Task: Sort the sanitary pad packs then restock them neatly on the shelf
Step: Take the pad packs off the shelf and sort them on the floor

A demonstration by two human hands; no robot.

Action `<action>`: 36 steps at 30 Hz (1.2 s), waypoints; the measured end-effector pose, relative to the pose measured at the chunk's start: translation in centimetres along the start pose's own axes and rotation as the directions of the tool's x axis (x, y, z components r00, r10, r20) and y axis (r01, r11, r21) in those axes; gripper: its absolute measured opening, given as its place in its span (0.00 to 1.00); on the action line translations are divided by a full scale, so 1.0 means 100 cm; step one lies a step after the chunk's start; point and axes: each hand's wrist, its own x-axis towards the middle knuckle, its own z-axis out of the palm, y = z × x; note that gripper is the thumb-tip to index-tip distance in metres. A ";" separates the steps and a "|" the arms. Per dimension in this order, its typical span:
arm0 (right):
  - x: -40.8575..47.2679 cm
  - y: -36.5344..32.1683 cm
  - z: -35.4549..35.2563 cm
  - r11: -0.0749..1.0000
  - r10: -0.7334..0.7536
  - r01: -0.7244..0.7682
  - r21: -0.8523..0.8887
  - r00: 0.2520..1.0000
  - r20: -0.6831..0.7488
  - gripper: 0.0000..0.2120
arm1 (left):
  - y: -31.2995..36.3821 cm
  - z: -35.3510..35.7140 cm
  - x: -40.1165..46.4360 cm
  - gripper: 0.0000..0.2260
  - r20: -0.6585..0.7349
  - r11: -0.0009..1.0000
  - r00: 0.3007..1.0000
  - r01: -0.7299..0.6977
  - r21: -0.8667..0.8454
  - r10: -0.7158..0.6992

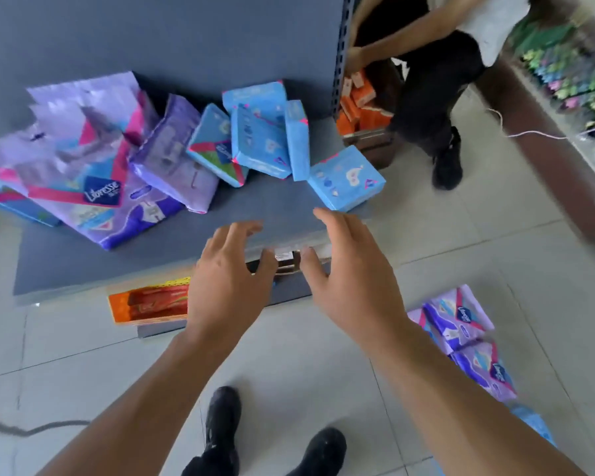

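Reaching forward over the front edge of the grey shelf, the left hand and the right hand are seen side by side, a little apart, with fingers spread and loosely bent; nothing is held in either one. On the shelf, the purple packs are heaped at the left, some lying flat and some leaning against the back panel. The blue packs are piled in disorder just to the right of them, several tilted and resting on each other, and one blue pack lies near the right end of the shelf, just beyond the right hand's fingertips. More purple packs are laid on the tiled floor at the right, beside the right forearm. An orange box is seen on a lower level, under the shelf edge. Two black shoes are visible at the bottom. At the upper right, another person in dark trousers is standing beside orange packs.
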 end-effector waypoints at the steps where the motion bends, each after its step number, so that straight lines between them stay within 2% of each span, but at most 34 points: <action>1: 0.007 -0.010 0.013 1.000 -0.010 0.010 0.012 1.000 0.009 0.23 | -0.014 -0.009 0.004 0.14 -0.007 1.000 1.000 0.024 0.004 -0.024; 11: 0.059 -0.116 0.134 0.992 -0.117 0.109 0.061 0.980 0.161 0.24 | -0.135 -0.081 0.052 0.18 -0.134 0.988 0.979 0.152 -0.008 -0.151; 15: 0.087 -0.145 0.179 0.992 -0.119 0.111 0.057 0.978 0.174 0.26 | -0.177 -0.102 0.072 0.18 -0.157 0.977 0.964 0.212 -0.026 -0.214; 20: 0.125 -0.149 0.230 0.999 0.009 -0.006 -0.045 0.997 0.074 0.33 | -0.202 -0.105 0.092 0.17 -0.124 0.976 0.969 0.206 -0.068 -0.213; 22: 0.134 -0.145 0.242 0.992 0.057 -0.051 -0.116 0.997 0.049 0.32 | -0.202 -0.102 0.101 0.17 -0.105 0.975 0.972 0.202 -0.092 -0.211; 27: 0.140 -0.138 0.253 0.962 0.074 -0.084 -0.260 0.996 -0.047 0.16 | -0.199 -0.097 0.116 0.15 -0.054 0.973 0.979 0.186 -0.138 -0.194; 31: 0.135 -0.139 0.246 0.984 -0.043 0.010 -0.177 0.983 -0.180 0.07 | -0.196 -0.094 0.126 0.15 -0.022 0.965 0.982 0.181 -0.188 -0.188; 34: 0.124 -0.145 0.233 0.993 -0.085 0.061 -0.096 0.960 -0.268 0.06 | -0.193 -0.090 0.132 0.16 0.064 0.943 0.982 0.188 -0.275 -0.177; 36: 0.113 -0.147 0.225 0.992 -0.122 0.107 -0.067 0.951 -0.285 0.08 | -0.188 -0.088 0.131 0.19 0.146 0.896 0.978 0.195 -0.399 -0.147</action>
